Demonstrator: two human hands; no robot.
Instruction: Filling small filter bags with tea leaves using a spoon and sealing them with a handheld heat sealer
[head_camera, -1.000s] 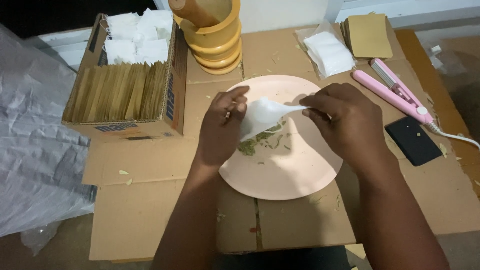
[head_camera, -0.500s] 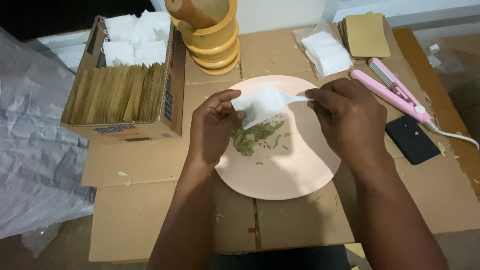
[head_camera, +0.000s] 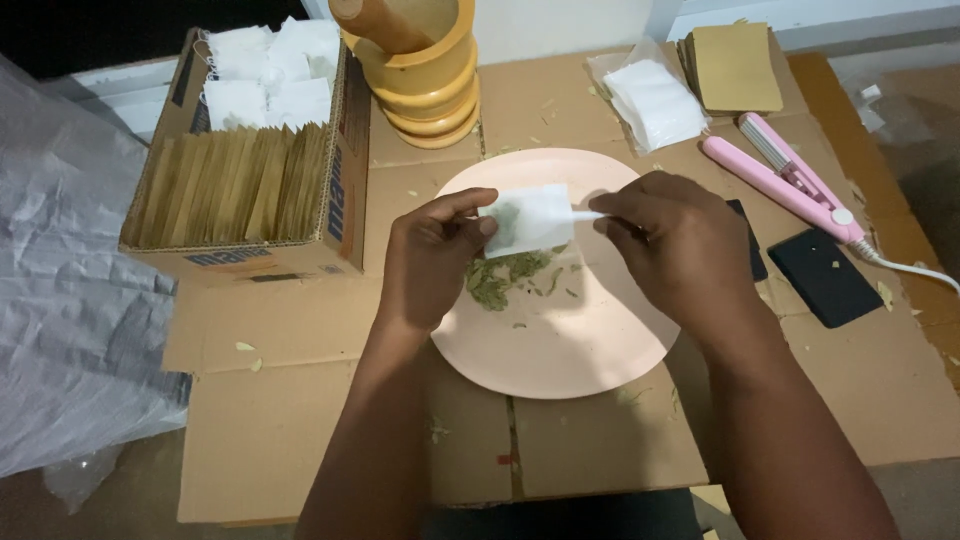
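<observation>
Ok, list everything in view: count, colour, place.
sachet: one, white, held between both hands above the plate
plate: one, pale pink, centre of the cardboard
herb pile: one, green, on the plate under the sachet
box: one, brown cardboard, far left, holding tan envelopes and white sachets
mortar: one, yellow wood, with pestle, far centre
bag of sachets: one, clear with white contents, far right of the plate
envelope stack: one, tan, far right
sealer: one, pink, corded, right
black pad: one, right of the plate
plastic sheet: one, grey, left
left hand: pinches the sachet's left edge
right hand: pinches its right edge
</observation>
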